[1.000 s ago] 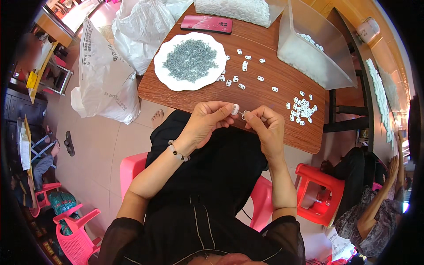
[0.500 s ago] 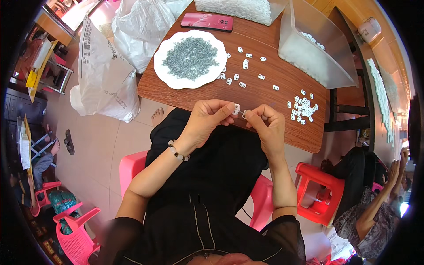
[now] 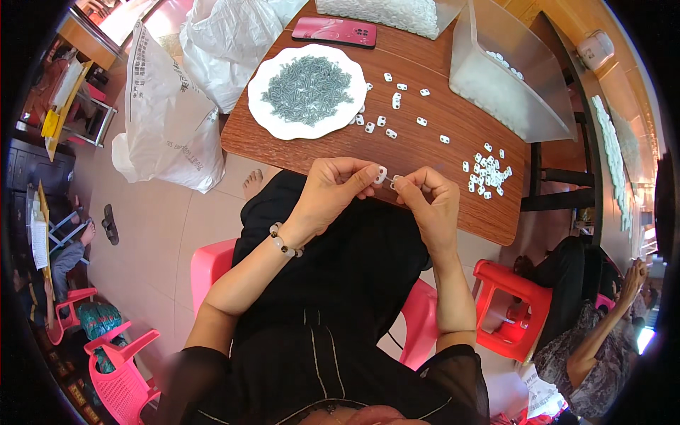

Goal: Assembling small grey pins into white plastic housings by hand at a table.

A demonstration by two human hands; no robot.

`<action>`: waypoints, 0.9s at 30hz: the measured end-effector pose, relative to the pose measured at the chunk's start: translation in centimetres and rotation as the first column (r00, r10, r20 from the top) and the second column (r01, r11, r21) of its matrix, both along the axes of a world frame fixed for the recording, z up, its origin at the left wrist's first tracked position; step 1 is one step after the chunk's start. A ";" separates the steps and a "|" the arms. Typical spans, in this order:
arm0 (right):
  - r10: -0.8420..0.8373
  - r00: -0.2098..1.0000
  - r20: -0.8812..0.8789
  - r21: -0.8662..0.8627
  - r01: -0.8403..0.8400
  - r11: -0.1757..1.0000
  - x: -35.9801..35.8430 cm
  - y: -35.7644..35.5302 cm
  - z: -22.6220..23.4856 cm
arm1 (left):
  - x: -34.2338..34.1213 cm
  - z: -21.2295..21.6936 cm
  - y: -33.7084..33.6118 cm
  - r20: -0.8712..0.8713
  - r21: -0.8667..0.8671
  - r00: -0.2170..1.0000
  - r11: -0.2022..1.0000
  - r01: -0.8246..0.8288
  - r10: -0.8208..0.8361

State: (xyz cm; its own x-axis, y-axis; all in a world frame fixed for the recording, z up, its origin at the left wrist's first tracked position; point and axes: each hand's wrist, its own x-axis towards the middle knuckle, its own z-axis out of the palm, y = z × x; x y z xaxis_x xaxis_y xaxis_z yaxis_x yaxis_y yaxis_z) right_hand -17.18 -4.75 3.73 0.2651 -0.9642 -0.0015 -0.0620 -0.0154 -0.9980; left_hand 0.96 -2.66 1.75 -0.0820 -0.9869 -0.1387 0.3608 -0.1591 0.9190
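Note:
Over the table's near edge, my left hand point(image 3: 331, 193) pinches a small white plastic piece with holes point(image 3: 381, 174) between thumb and fingers. Close beside it, my right hand point(image 3: 432, 209) is closed in a pinch on another small white piece point(image 3: 394, 183). A thin grey bit shows between the fingertips, too small to make out. Beyond my hands, a scalloped white plate point(image 3: 262, 119) holds a heap of small grey screw-like pieces point(image 3: 308, 88). Loose white two-holed pieces point(image 3: 391, 133) lie scattered right of the plate, and a pile of them point(image 3: 489, 173) sits at the table's right.
A translucent bin point(image 3: 506, 106) with white pieces stands at the back right of the brown table point(image 3: 425, 159). Near the plate lies a pink phone point(image 3: 334, 32). White sacks point(image 3: 166, 120) stand on the left. Beside a red stool point(image 3: 510, 304), another person's arm point(image 3: 602, 333) shows at right.
Both my hands keep nearly the same pinched pose, the pieces still close together. At right, the other person's hands have come lower and closer together.

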 end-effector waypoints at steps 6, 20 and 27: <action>-0.011 0.999 -0.030 -0.027 0.010 1.000 0.0 0.1 -0.1 | 0.0 0.0 0.0 0.019 0.003 1.000 1.000 0.011 -0.011; -0.010 0.999 -0.038 -0.031 0.009 0.999 0.2 0.4 0.3 | 0.0 -0.3 -0.1 0.009 0.029 0.999 0.999 0.039 -0.039; -0.040 0.998 -0.043 -0.043 0.038 0.998 0.3 0.3 -0.3 | -0.2 -0.2 0.0 0.023 -0.024 1.000 1.000 0.015 -0.015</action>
State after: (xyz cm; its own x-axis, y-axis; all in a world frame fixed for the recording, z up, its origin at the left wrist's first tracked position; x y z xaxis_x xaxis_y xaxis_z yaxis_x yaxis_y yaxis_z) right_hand -16.90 -4.42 3.39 0.2281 -0.9732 0.0287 -0.1066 -0.0542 -0.9928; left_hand 0.75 -2.67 1.54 -0.0940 -0.9887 -0.1170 0.3371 -0.1422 0.9307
